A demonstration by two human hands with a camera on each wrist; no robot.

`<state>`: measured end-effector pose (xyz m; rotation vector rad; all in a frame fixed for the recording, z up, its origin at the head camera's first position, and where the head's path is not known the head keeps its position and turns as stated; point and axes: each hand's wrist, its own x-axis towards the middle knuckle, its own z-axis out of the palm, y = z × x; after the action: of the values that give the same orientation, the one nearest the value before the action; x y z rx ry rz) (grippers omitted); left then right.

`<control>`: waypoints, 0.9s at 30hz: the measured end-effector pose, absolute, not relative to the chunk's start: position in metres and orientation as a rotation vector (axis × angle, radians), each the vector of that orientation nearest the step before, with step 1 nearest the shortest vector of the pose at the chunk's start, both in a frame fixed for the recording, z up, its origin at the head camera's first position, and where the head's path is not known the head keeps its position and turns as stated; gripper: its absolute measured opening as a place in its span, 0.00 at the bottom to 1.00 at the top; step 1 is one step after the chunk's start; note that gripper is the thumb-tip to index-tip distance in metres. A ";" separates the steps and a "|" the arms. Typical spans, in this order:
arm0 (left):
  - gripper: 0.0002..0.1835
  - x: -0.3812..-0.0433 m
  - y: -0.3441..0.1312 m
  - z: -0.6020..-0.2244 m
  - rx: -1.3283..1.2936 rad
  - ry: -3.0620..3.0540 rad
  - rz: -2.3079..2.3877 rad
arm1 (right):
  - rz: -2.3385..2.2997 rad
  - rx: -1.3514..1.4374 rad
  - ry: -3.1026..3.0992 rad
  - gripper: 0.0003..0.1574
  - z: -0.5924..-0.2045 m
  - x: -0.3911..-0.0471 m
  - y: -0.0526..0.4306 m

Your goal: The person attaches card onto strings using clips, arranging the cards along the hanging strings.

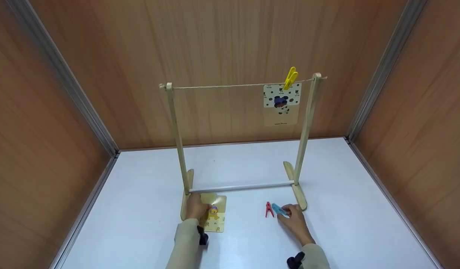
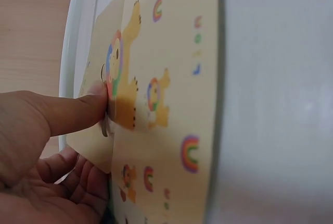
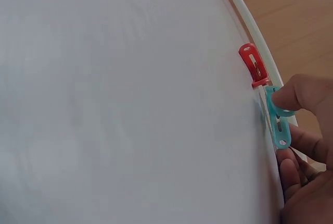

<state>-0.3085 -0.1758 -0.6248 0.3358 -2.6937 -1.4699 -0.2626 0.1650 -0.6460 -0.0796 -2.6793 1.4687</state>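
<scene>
A cream card (image 1: 218,220) with a cartoon lion and rainbows is at my left hand (image 1: 195,208), near the rack's left foot. In the left wrist view my thumb lies on the face of the card (image 2: 177,94) and the other fingers curl at its edge, pinching it. My right hand (image 1: 295,222) pinches a light blue clothespin (image 1: 278,209) between thumb and fingers, low over the white table. Just left of it stands a red clothespin (image 1: 268,209); the right wrist view shows the red clothespin (image 3: 254,65) close against the blue clothespin (image 3: 280,125).
A wooden rack (image 1: 306,123) stands behind the hands with a string (image 1: 222,86) across its top. A yellow clothespin (image 1: 290,79) holds a spotted card (image 1: 281,108) on the string's right part. Wood-grain panels (image 1: 230,45) enclose the white table (image 1: 140,209).
</scene>
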 end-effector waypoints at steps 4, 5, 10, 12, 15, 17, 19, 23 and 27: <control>0.40 -0.307 -0.175 -0.626 0.366 -2.674 -1.516 | 1.504 -0.116 -2.653 0.17 -0.647 -0.265 0.167; 0.40 -0.306 -0.175 -0.626 0.372 -2.667 -1.536 | 1.512 -0.135 -2.653 0.17 -0.647 -0.265 0.168; 0.38 -0.303 -0.176 -0.622 0.441 -2.670 -1.618 | 1.556 -0.210 -2.656 0.19 -0.648 -0.266 0.171; 0.36 -0.302 -0.177 -0.618 0.460 -2.686 -1.635 | 1.593 -0.243 -2.650 0.21 -0.647 -0.267 0.172; 0.33 -0.302 -0.178 -0.614 0.458 -2.719 -1.620 | 1.677 -0.308 -2.624 0.24 -0.646 -0.266 0.173; 0.29 -0.302 -0.179 -0.612 0.447 -2.733 -1.600 | 1.725 -0.335 -2.606 0.26 -0.645 -0.266 0.174; 0.27 -0.303 -0.178 -0.610 0.441 -2.738 -1.585 | 1.754 -0.351 -2.598 0.27 -0.644 -0.265 0.175; 0.25 -0.304 -0.175 -0.607 0.419 -2.722 -1.596 | 1.778 -0.356 -2.595 0.28 -0.643 -0.265 0.175; 0.22 -0.301 -0.173 -0.608 0.416 -2.678 -1.713 | 1.782 -0.350 -2.585 0.29 -0.644 -0.264 0.176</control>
<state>-0.3015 -0.1727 -0.6078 0.4164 -2.6783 -1.7133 -0.2640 0.1759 -0.6439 -0.3499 -2.5855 1.7825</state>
